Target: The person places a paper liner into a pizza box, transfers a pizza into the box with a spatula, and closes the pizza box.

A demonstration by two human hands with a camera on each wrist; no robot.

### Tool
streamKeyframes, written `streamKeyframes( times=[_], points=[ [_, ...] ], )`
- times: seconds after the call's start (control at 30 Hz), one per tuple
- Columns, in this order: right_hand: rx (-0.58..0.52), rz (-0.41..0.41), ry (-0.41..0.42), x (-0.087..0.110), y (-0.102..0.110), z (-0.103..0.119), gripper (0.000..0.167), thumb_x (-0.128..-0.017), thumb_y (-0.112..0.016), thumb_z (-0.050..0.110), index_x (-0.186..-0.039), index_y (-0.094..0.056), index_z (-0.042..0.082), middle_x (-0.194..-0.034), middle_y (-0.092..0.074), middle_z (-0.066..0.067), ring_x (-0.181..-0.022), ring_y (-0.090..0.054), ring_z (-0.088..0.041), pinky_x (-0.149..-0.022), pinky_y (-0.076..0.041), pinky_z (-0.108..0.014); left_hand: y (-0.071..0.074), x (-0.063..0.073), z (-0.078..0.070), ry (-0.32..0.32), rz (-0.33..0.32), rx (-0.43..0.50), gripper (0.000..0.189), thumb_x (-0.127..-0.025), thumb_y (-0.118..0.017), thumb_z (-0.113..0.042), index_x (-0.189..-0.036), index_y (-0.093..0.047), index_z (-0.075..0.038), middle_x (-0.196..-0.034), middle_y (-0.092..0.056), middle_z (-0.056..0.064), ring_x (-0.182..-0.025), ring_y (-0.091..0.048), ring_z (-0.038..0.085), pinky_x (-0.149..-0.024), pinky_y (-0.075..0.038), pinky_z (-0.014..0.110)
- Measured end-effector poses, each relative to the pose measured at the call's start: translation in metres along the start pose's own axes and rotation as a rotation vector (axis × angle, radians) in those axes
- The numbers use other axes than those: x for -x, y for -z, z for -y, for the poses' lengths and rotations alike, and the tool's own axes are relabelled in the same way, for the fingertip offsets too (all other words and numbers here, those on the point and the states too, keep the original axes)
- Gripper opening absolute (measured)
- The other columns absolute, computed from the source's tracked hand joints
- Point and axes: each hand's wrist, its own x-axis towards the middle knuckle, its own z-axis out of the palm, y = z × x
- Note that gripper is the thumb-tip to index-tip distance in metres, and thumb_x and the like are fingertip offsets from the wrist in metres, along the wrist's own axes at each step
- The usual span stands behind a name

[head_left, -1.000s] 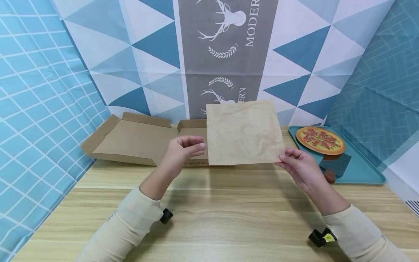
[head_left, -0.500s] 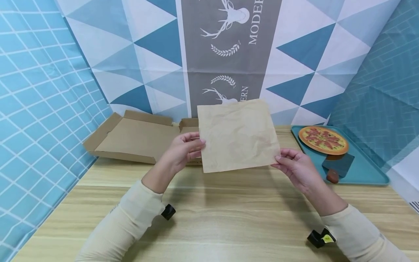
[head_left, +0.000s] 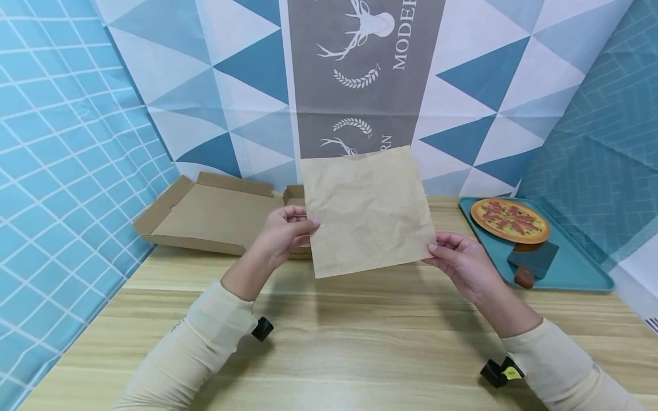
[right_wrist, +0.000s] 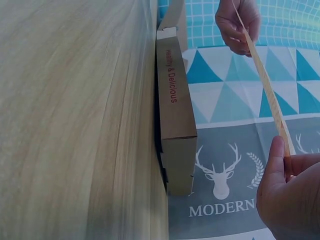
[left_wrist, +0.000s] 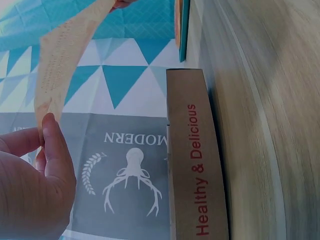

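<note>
A square sheet of brown paper (head_left: 367, 211), lightly creased, is held up above the table between both hands. My left hand (head_left: 283, 234) pinches its left edge between thumb and fingers, as the left wrist view also shows with the paper (left_wrist: 62, 65) seen nearly edge-on. At the lower right corner, my right hand (head_left: 462, 262) pinches the sheet the same way. Behind the paper stands an opened cardboard pizza box (head_left: 221, 214), its lid laid out to the left; the sheet hides much of its right part. Red lettering marks the box's front side (left_wrist: 195, 150).
On the right, a teal tray (head_left: 576, 268) carries a pizza (head_left: 510, 221) and a pizza server (head_left: 534, 260) with a brown wooden handle. The wood-grain table (head_left: 360, 342) ends at a patterned backdrop (head_left: 354, 85), with a blue tiled sheet (head_left: 67, 142) along the left.
My left hand has taken hold of the paper's left edge, which it was apart from a second ago. The sheet has shifted left and tilted slightly, its lower left corner now lower.
</note>
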Motion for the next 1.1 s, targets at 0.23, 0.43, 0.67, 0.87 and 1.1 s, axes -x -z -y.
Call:
streamKeyframes(
  times=[0.23,0.43,0.67,0.87,1.1],
  points=[
    [0.0,0.011,0.0,-0.001,-0.002,0.001,0.009,-0.092,-0.065,0.001,-0.096,-0.067,0.009,-0.092,-0.063,-0.005,-0.084,-0.067,-0.013,-0.078,-0.057,-0.028,0.004,0.0,-0.003,-0.019,-0.024,-0.016,0.015,-0.089,-0.064,0.008,-0.098,-0.058,-0.002,-0.08,-0.062,0.001,-0.071,-0.061,0.01,-0.063,-0.054,0.022],
    [-0.02,0.035,0.018,-0.003,-0.003,-0.001,0.012,-0.093,-0.062,-0.002,-0.096,-0.069,0.008,-0.093,-0.065,-0.005,-0.083,-0.067,-0.014,-0.078,-0.057,-0.028,0.01,0.002,-0.009,-0.029,-0.041,-0.025,0.013,-0.088,-0.066,0.006,-0.089,-0.062,-0.007,-0.078,-0.061,0.0,-0.071,-0.061,0.01,-0.064,-0.054,0.021],
    [-0.032,0.058,0.018,-0.003,-0.002,-0.001,0.015,-0.093,-0.061,-0.003,-0.097,-0.071,0.007,-0.09,-0.068,-0.005,-0.08,-0.069,-0.015,-0.078,-0.057,-0.027,0.022,0.004,-0.015,-0.037,-0.036,-0.012,0.014,-0.089,-0.066,0.005,-0.085,-0.064,-0.009,-0.079,-0.06,0.0,-0.072,-0.061,0.01,-0.065,-0.054,0.021],
    [-0.025,0.06,0.0,-0.004,-0.001,-0.002,0.014,-0.093,-0.062,-0.001,-0.097,-0.072,0.008,-0.089,-0.07,-0.004,-0.08,-0.069,-0.015,-0.077,-0.057,-0.029,0.032,0.004,-0.019,-0.032,-0.043,0.002,0.015,-0.089,-0.065,0.005,-0.084,-0.064,-0.01,-0.08,-0.06,0.0,-0.072,-0.061,0.01,-0.064,-0.054,0.02],
    [-0.004,0.034,-0.027,-0.009,0.002,-0.003,0.013,-0.094,-0.062,0.002,-0.096,-0.071,0.01,-0.091,-0.069,-0.002,-0.081,-0.068,-0.014,-0.078,-0.057,-0.028,0.045,0.007,-0.027,-0.022,-0.051,-0.026,0.012,-0.09,-0.065,0.002,-0.089,-0.064,-0.01,-0.081,-0.063,-0.002,-0.077,-0.063,0.008,-0.066,-0.053,0.019]
  ],
)
